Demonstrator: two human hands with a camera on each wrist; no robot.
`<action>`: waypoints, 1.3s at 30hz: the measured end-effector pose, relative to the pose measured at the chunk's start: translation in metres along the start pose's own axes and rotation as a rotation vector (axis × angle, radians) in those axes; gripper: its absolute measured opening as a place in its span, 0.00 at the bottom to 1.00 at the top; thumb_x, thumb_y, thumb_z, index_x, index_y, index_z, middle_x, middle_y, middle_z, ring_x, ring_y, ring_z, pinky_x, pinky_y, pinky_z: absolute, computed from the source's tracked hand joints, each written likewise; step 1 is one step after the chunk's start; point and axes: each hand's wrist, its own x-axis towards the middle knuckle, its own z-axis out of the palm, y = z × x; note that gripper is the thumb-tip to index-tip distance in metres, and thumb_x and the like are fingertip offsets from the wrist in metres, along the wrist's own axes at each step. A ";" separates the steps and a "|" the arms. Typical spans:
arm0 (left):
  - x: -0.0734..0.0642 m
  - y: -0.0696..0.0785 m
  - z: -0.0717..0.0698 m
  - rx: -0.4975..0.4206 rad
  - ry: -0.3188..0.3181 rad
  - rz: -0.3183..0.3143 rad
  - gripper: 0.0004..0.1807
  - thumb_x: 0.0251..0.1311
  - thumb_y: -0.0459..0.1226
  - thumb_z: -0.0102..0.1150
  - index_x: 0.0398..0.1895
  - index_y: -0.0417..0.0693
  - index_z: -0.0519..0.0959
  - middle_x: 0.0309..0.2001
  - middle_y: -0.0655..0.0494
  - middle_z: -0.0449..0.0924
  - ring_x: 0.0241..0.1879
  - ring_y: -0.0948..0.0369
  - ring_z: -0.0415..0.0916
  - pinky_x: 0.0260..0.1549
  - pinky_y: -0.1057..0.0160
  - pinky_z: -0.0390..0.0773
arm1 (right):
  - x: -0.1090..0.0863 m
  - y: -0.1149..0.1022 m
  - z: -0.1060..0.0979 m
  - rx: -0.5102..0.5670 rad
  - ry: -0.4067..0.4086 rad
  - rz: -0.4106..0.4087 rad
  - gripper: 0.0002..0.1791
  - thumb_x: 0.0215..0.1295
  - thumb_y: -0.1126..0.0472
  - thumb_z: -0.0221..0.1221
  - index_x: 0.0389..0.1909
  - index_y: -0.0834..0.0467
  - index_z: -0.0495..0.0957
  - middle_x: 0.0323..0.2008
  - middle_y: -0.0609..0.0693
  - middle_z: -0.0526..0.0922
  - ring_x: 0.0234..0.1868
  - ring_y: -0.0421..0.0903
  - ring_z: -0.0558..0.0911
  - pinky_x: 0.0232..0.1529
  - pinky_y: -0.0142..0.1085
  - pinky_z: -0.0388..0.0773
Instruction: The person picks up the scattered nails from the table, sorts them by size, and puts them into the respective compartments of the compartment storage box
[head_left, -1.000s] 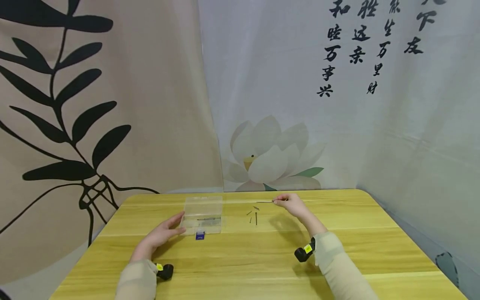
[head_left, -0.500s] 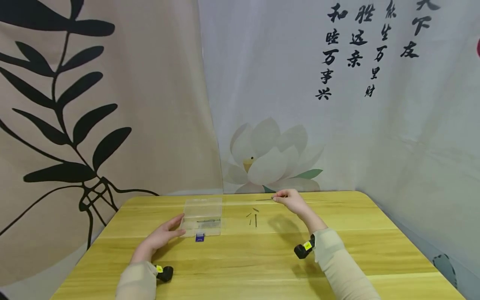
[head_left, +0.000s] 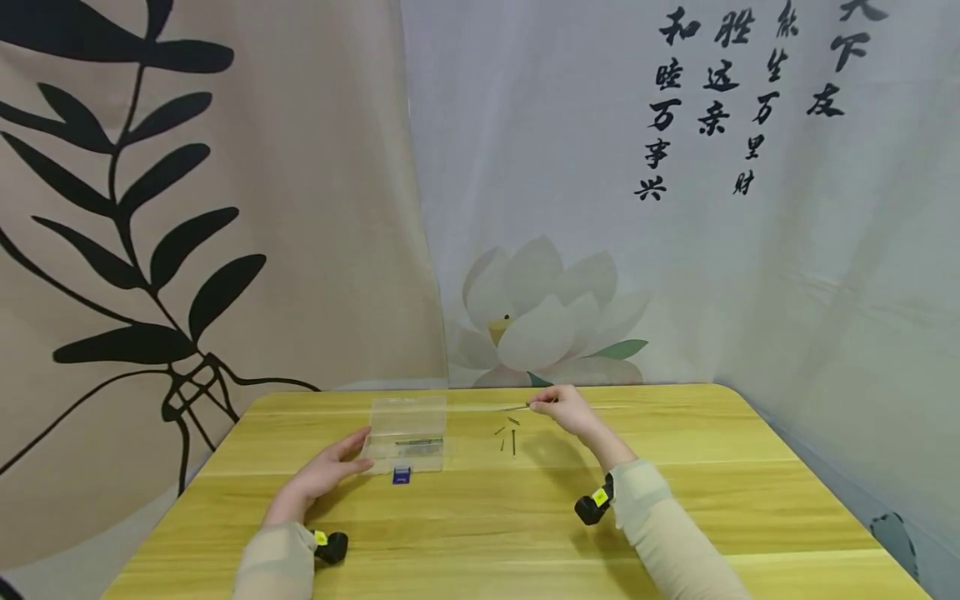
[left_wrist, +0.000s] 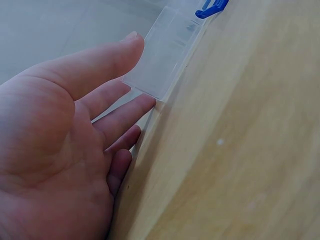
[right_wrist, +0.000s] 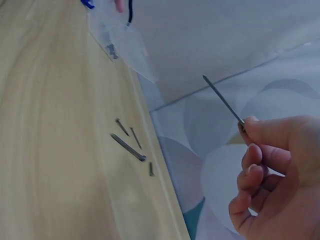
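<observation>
My right hand [head_left: 557,407] hovers just above the far side of the yellow table [head_left: 487,533] and pinches a long thin metal pin [head_left: 519,406] between thumb and fingertips. In the right wrist view the pin [right_wrist: 223,100] sticks out up and left from the curled fingers [right_wrist: 260,150]. Several short dark pins [head_left: 510,433] lie loose on the wood just below and left of that hand, also in the right wrist view [right_wrist: 129,146]. My left hand [head_left: 330,467] lies flat, its straight fingers [left_wrist: 112,117] touching the near left corner of a clear plastic box [head_left: 408,432].
The box [left_wrist: 162,57] has a blue latch [head_left: 401,475] at its front edge and small dark parts inside. Printed curtains hang close behind the table's far edge and along its right side. Black cameras sit on both wrists.
My right hand has carried the long pin a little to the left, nearer the loose pins. The left hand has stayed against the box.
</observation>
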 end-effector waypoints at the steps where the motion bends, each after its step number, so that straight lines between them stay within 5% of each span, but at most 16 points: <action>1: 0.000 -0.001 0.000 -0.003 -0.001 -0.002 0.40 0.66 0.40 0.59 0.75 0.40 0.52 0.72 0.34 0.51 0.71 0.37 0.46 0.64 0.34 0.48 | 0.001 0.000 0.003 0.005 -0.008 -0.004 0.11 0.69 0.63 0.57 0.45 0.65 0.83 0.40 0.52 0.82 0.43 0.57 0.77 0.47 0.53 0.74; 8: 0.001 -0.002 -0.001 0.010 0.003 -0.020 0.40 0.66 0.42 0.58 0.76 0.42 0.51 0.73 0.36 0.51 0.71 0.38 0.45 0.65 0.34 0.46 | 0.013 0.000 0.027 0.020 -0.034 -0.052 0.11 0.68 0.63 0.58 0.44 0.66 0.83 0.37 0.51 0.82 0.41 0.61 0.76 0.39 0.44 0.75; 13: 0.001 -0.001 0.000 0.006 0.007 -0.032 0.41 0.66 0.43 0.59 0.76 0.42 0.51 0.73 0.36 0.50 0.72 0.39 0.45 0.65 0.34 0.46 | 0.022 -0.001 0.045 -0.002 -0.048 -0.082 0.11 0.69 0.62 0.58 0.43 0.65 0.83 0.36 0.53 0.82 0.35 0.54 0.75 0.32 0.35 0.71; 18: 0.002 -0.001 0.000 0.001 0.004 -0.028 0.42 0.65 0.44 0.60 0.76 0.42 0.51 0.73 0.35 0.50 0.71 0.38 0.45 0.65 0.34 0.47 | 0.031 -0.008 0.064 -0.056 -0.070 -0.118 0.09 0.69 0.63 0.58 0.42 0.62 0.84 0.36 0.49 0.82 0.31 0.43 0.71 0.31 0.34 0.70; 39: 0.001 0.003 0.003 -0.021 0.024 -0.019 0.41 0.64 0.42 0.61 0.75 0.40 0.52 0.72 0.34 0.51 0.71 0.38 0.46 0.65 0.35 0.46 | 0.057 -0.029 0.126 -0.099 -0.136 -0.203 0.07 0.66 0.65 0.60 0.36 0.62 0.85 0.35 0.49 0.84 0.28 0.39 0.69 0.27 0.30 0.66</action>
